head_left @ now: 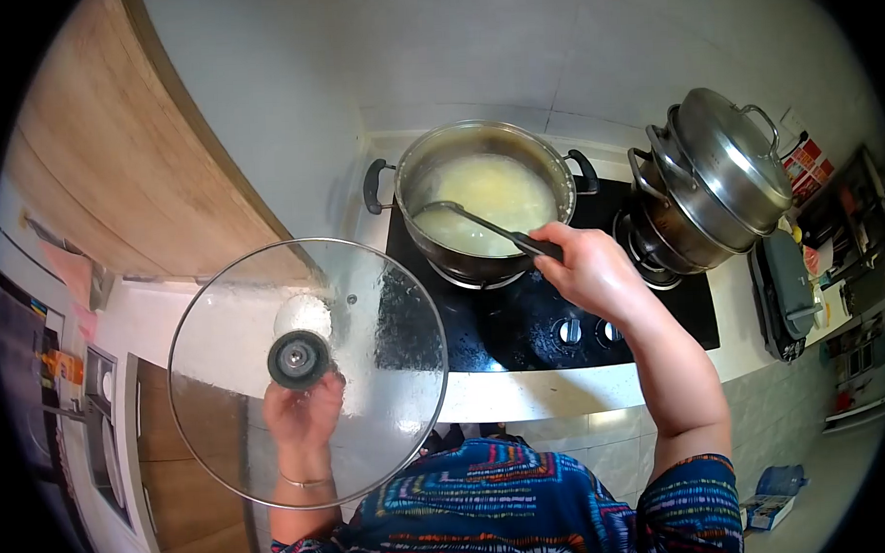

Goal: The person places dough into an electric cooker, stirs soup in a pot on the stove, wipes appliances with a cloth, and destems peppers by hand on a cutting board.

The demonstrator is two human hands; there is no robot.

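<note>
Head cam, clock centred on the picture: closest in, a patterned top (490, 509) fills 6. Left hand (303, 410), between 7 and 8, has its fingers curled at the knob of a big glass lid (390, 308), partly hidden behind it. That lid is tilted up with its wet underside facing the camera; it hangs past the table (539, 395) front edge and overlaps the hob's left side from here, so 8 is pretty crowded.

Front strip of table is narrow. Past it, black hob (493, 323) glass shows between the control knobs (569, 331) and the big pot (467, 266), just past 12. Right hand (598, 269) has its fingers closed round the black ladle (489, 226), which crosses the pot's front rim; can't tell how deep the head sits in the pale liquid (498, 182).

Only a small gap to the stacked pots (689, 214) at 2–3. Grey appliance (782, 294) at 3, wooden cabinet (116, 142) at 10, wall (434, 43) behind at 12.
</note>
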